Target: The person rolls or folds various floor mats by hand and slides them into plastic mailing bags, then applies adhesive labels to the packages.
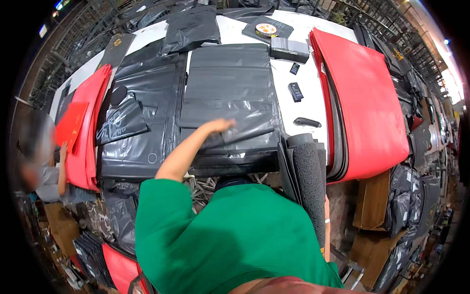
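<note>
My left hand (221, 126) is stretched over a stack of flat black plastic bags (227, 73), fingers extended and slightly blurred, with nothing in it. Whether it touches the top bag I cannot tell. Against my right side stands a thick roll of dark grey mats (309, 186), its upper end by the table edge. My right hand (327, 205) holds the roll from its far right side; most of its fingers are hidden behind it. Another pile of black bags (137, 98) lies left of the stack, with a smaller printed black bag (122, 120) on top.
Folded red mats (364, 103) hang over the table's right end, others (90, 132) at the left. A cutter (307, 122), small black boxes (295, 92), a card stack (290, 49) and a tape roll (266, 30) lie on the white table. A person (46, 161) stands at left; cardboard boxes (372, 201) stand right.
</note>
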A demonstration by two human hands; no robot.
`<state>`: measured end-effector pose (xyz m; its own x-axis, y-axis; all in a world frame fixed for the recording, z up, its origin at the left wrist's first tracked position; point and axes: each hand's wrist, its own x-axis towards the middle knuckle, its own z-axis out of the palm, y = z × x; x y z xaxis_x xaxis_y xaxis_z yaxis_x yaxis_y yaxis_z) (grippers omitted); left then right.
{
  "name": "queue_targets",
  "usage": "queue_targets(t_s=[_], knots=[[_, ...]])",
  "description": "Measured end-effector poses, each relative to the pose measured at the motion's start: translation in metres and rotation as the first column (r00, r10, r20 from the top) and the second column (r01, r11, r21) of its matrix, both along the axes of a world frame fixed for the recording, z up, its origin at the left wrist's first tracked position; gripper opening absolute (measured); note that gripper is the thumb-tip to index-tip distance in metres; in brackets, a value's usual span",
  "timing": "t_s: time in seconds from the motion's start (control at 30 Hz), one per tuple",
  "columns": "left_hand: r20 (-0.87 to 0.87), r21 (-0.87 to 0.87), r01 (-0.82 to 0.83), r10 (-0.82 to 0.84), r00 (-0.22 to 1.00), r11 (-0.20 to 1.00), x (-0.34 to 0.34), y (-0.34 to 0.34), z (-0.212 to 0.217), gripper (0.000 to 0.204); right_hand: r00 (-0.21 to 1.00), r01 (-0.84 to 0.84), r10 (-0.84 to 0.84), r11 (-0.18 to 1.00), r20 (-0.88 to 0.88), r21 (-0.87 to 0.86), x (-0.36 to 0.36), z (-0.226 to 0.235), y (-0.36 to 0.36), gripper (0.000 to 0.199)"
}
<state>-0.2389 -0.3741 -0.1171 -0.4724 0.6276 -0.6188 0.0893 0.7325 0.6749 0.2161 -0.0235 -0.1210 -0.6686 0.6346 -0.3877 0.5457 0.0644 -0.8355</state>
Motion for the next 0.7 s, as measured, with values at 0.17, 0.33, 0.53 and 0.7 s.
queue_targets(t_s=[0.17, 0.33, 0.53, 0.7], knots=[[0.339, 0.133, 0.445, -0.463, 0.819, 0.885, 0.041, 0.034, 0.066, 0.047, 0.994, 0.064, -0.07, 0.996, 0.085, 0.064, 0.008, 0.014, -0.056, 0.047], [-0.847, 0.032, -0.117, 0.089, 0.524, 0.993, -0.08, 0.021, -0.018, 0.035, 0.988, 0.053, -0.068, 0.992, 0.139, 0.113, 0.016, 0.031, -0.077, 0.047], [-0.582, -0.031, 0.354, -0.304, 0.754, 0.935, -0.039, -0.029, 0.016, 0.019, 0.998, 0.027, -0.032, 0.996, 0.06, 0.08, 0.017, 0.043, -0.077, 0.047], [-0.401, 0.082, 0.487, -0.418, 0.815, 0.87, 0.085, -0.069, 0.083, 0.022, 0.999, 0.048, -0.048, 0.998, 0.001, 0.035, 0.016, 0.021, -0.049, 0.047]])
